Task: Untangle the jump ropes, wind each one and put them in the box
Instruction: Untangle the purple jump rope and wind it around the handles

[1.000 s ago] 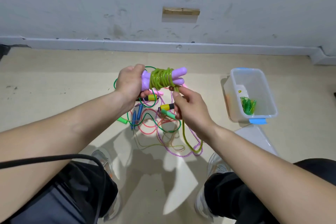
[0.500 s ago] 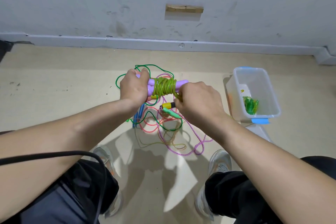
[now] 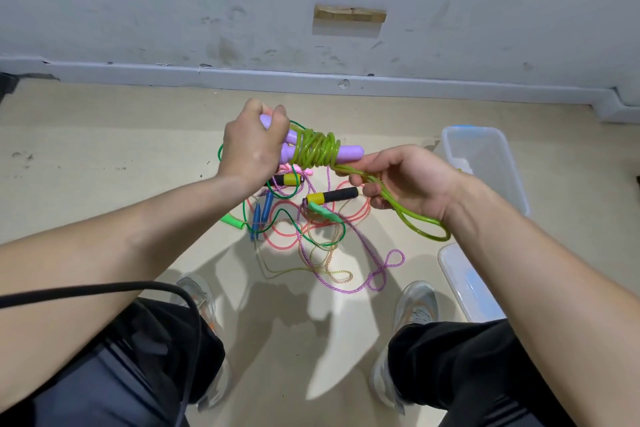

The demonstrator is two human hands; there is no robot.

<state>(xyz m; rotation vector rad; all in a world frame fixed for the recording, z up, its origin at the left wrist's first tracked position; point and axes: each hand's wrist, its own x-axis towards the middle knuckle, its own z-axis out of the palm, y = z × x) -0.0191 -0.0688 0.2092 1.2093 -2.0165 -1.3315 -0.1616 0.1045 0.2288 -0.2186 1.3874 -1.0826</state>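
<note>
Left hand (image 3: 254, 146): fingers curled round one end of the paired purple handles (image 3: 348, 153), held above the floor.
Green rope (image 3: 315, 149): wound about the handles' middle; free end ran toward 4 o'clock.
Right hand (image 3: 412, 180): fingers curled, pinching that free end; a loop hung below.
Tangled ropes (image 3: 301, 225): on the floor, 6 o'clock from the coil.
Clear box (image 3: 485, 156): on the floor, 3 o'clock from the coil.

Both bare forearms reach in from the lower corners toward mid-frame. The left grip (image 3: 254, 146), knuckles up, curls round the purple handles (image 3: 349, 153). The right grip (image 3: 408, 180), right of centre, holds the green rope (image 3: 420, 229) in curled fingers.
</note>
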